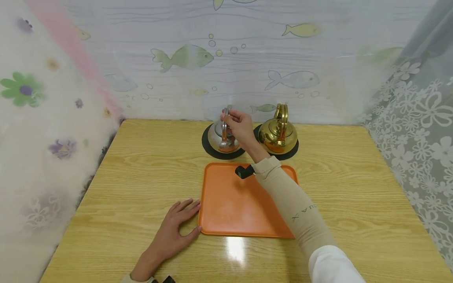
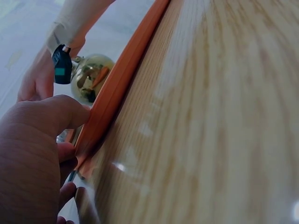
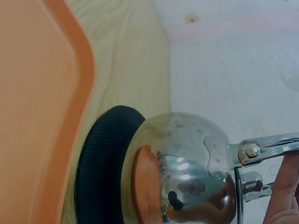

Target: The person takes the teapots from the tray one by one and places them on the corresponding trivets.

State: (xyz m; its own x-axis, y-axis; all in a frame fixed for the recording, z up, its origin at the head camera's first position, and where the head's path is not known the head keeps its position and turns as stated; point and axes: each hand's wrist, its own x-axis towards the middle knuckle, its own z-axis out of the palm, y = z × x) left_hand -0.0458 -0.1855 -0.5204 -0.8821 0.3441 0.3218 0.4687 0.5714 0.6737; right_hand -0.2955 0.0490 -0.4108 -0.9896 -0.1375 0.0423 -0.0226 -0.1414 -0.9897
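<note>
At the back of the table, a silver kettle [image 1: 215,135] sits upright on a round black mat [image 1: 209,151]. My right hand [image 1: 242,127] grips the top of its raised handle between thumb and fingers. The right wrist view shows the kettle's shiny body [image 3: 191,135] close up, with fingers [image 3: 282,196] at the handle. Nearer to me lies an orange tray [image 1: 226,196], partly covered by my right forearm. My left hand [image 1: 171,232] rests on the table, its spread fingertips touching the tray's left edge. In the left wrist view the thumb meets the tray's rim [image 2: 119,81].
A gold kettle [image 1: 276,135] stands on another black mat [image 1: 293,151], just right of the silver one. The wooden table [image 1: 141,157] ends at a fish-patterned curtain [image 1: 191,86] behind both kettles. Lacy fabric [image 1: 424,129] hangs at the right side.
</note>
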